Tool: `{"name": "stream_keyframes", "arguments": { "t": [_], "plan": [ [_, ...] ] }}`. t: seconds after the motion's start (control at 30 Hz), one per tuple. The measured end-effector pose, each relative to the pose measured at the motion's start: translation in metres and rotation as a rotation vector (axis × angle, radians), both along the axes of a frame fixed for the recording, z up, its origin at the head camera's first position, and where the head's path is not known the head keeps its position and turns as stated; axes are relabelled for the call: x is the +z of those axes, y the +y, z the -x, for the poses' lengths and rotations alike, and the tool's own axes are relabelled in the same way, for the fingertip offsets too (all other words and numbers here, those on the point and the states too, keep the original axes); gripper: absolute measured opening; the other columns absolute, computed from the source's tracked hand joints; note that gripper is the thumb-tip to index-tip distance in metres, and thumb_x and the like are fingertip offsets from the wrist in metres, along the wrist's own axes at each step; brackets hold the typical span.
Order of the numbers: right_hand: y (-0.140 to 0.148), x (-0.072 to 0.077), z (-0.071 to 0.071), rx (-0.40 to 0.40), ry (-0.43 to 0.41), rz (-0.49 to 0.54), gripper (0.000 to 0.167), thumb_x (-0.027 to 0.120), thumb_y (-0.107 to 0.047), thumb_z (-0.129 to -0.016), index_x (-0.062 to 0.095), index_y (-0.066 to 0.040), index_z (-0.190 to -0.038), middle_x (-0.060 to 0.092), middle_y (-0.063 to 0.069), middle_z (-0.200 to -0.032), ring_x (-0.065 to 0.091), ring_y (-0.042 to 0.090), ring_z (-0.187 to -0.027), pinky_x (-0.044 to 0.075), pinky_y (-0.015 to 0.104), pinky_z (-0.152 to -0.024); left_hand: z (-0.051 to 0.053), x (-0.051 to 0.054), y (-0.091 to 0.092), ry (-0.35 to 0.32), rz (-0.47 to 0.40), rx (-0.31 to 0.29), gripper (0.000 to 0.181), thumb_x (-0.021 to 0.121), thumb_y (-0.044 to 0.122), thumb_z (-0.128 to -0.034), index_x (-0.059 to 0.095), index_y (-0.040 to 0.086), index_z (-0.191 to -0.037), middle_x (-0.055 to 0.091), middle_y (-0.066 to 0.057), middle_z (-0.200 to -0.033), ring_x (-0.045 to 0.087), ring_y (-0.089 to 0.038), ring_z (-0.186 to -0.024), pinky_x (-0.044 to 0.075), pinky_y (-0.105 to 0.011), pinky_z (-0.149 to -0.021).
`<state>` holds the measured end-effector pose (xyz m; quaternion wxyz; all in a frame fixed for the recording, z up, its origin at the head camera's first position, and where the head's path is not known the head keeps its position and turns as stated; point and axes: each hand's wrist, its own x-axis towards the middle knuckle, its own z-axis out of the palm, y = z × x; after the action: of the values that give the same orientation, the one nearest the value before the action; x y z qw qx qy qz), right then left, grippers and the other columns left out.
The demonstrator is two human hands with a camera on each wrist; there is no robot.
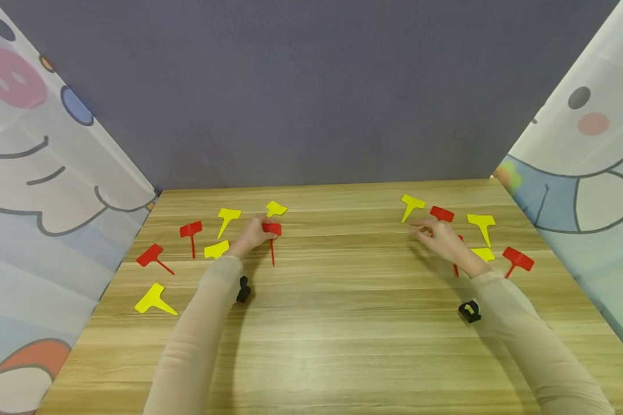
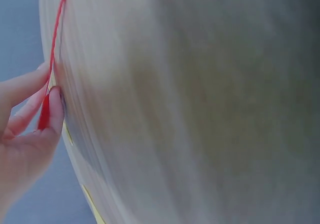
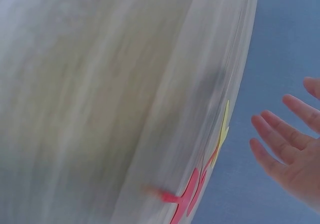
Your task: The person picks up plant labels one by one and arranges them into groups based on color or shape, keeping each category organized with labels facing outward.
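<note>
My left hand (image 1: 254, 233) pinches a red T-shaped tag (image 1: 272, 229) by its wide head, the thin stem pointing toward the near edge; in the left wrist view the thumb and fingers of the hand (image 2: 30, 119) hold the red tag (image 2: 45, 113). A yellow tag (image 1: 276, 208) lies just beyond that hand. The right hand (image 1: 438, 237) hovers with nothing seen in it, above a red tag (image 1: 442, 214) and another red one (image 1: 456, 270) partly under the wrist. In the right wrist view the fingers of that hand (image 3: 290, 149) are spread.
Several red and yellow tags lie at the left, such as a yellow one (image 1: 156, 300), and several at the right, such as a red one (image 1: 518, 259). Black objects (image 1: 243, 290) sit by both forearms. A grey panel (image 1: 322, 92) stands behind the wooden table (image 1: 332, 323).
</note>
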<state>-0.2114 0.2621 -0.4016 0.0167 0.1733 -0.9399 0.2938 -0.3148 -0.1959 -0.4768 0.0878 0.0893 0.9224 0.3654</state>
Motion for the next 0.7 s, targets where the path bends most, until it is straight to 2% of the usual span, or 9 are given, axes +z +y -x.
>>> {"name": "stream_keyframes", "arguments": {
  "t": [0.03,0.13,0.2,0.27,0.37,0.4,0.6,0.63,0.7],
  "plan": [
    [0.000,0.000,0.000,0.000,-0.002,0.001,0.037,0.050,-0.021,-0.091,0.054,0.006,-0.116,0.052,0.026,-0.116,0.055,0.037,-0.095,0.044,0.051,-0.077,0.010,-0.015,-0.008,0.023,-0.049,-0.013,0.044,0.075,0.020,-0.0704,0.058,0.005,-0.108,0.057,-0.013,-0.104,0.054,-0.021,-0.086,0.046,-0.028,-0.072],
    [-0.001,0.000,0.001,-0.003,-0.010,0.004,0.037,0.049,-0.021,-0.091,0.054,0.006,-0.116,0.052,0.026,-0.117,0.056,0.037,-0.094,0.044,0.051,-0.078,0.011,-0.020,-0.011,-0.011,-0.133,0.024,0.041,0.074,0.017,-0.0718,0.059,0.005,-0.108,0.057,-0.015,-0.104,0.054,-0.020,-0.082,0.047,-0.025,-0.066],
    [-0.001,0.000,0.001,-0.006,-0.018,0.012,0.037,0.049,-0.021,-0.091,0.053,0.006,-0.116,0.051,0.027,-0.117,0.055,0.037,-0.095,0.043,0.051,-0.079,-0.007,0.005,-0.001,-0.067,-0.143,0.071,0.039,0.069,0.011,-0.0763,0.057,0.000,-0.112,0.055,-0.019,-0.107,0.054,-0.021,-0.084,0.048,-0.026,-0.068],
    [-0.002,0.001,0.001,-0.010,-0.024,0.018,0.037,0.048,-0.021,-0.092,0.053,0.007,-0.116,0.051,0.027,-0.117,0.055,0.038,-0.095,0.043,0.051,-0.080,-0.031,0.042,0.016,-0.155,-0.133,0.124,0.039,0.063,0.005,-0.0809,0.052,-0.006,-0.117,0.052,-0.024,-0.112,0.055,-0.024,-0.087,0.049,-0.030,-0.073],
    [-0.003,0.001,0.001,-0.013,-0.035,0.024,0.037,0.048,-0.020,-0.092,0.053,0.007,-0.117,0.050,0.027,-0.118,0.054,0.038,-0.096,0.043,0.051,-0.081,-0.049,0.070,0.028,-0.181,-0.194,0.138,0.037,0.057,-0.002,-0.0830,0.047,-0.013,-0.117,0.052,-0.029,-0.110,0.059,-0.025,-0.081,0.050,-0.032,-0.075],
    [-0.003,0.000,0.001,-0.013,-0.038,0.022,0.037,0.048,-0.021,-0.092,0.053,0.006,-0.117,0.050,0.027,-0.118,0.054,0.038,-0.096,0.043,0.051,-0.081,-0.035,0.049,0.021,-0.176,-0.260,0.114,0.037,0.059,-0.001,-0.0819,0.049,-0.011,-0.116,0.055,-0.026,-0.106,0.061,-0.023,-0.078,0.051,-0.031,-0.072],
    [-0.005,-0.001,0.003,-0.011,-0.060,0.022,0.037,0.047,-0.022,-0.092,0.053,0.005,-0.117,0.051,0.025,-0.118,0.053,0.038,-0.098,0.043,0.051,-0.082,-0.028,0.035,0.026,-0.197,-0.363,0.113,0.038,0.061,-0.003,-0.0801,0.052,-0.006,-0.117,0.054,-0.025,-0.109,0.062,-0.022,-0.077,0.052,-0.030,-0.070],
    [-0.006,-0.001,0.003,-0.010,-0.062,0.025,0.037,0.047,-0.021,-0.092,0.053,0.005,-0.117,0.052,0.024,-0.118,0.053,0.038,-0.099,0.043,0.050,-0.082,-0.044,0.057,0.037,-0.215,-0.335,0.133,0.038,0.057,-0.006,-0.0813,0.049,-0.009,-0.118,0.051,-0.028,-0.112,0.061,-0.023,-0.079,0.051,-0.031,-0.073],
    [-0.007,-0.001,0.004,-0.009,-0.065,0.029,0.035,0.048,-0.020,-0.092,0.054,0.004,-0.117,0.053,0.023,-0.117,0.053,0.037,-0.099,0.043,0.050,-0.081,-0.044,0.058,0.040,-0.224,-0.347,0.120,0.038,0.058,-0.006,-0.0809,0.049,-0.010,-0.118,0.051,-0.028,-0.112,0.062,-0.022,-0.078,0.052,-0.032,-0.073]
  ]
}}
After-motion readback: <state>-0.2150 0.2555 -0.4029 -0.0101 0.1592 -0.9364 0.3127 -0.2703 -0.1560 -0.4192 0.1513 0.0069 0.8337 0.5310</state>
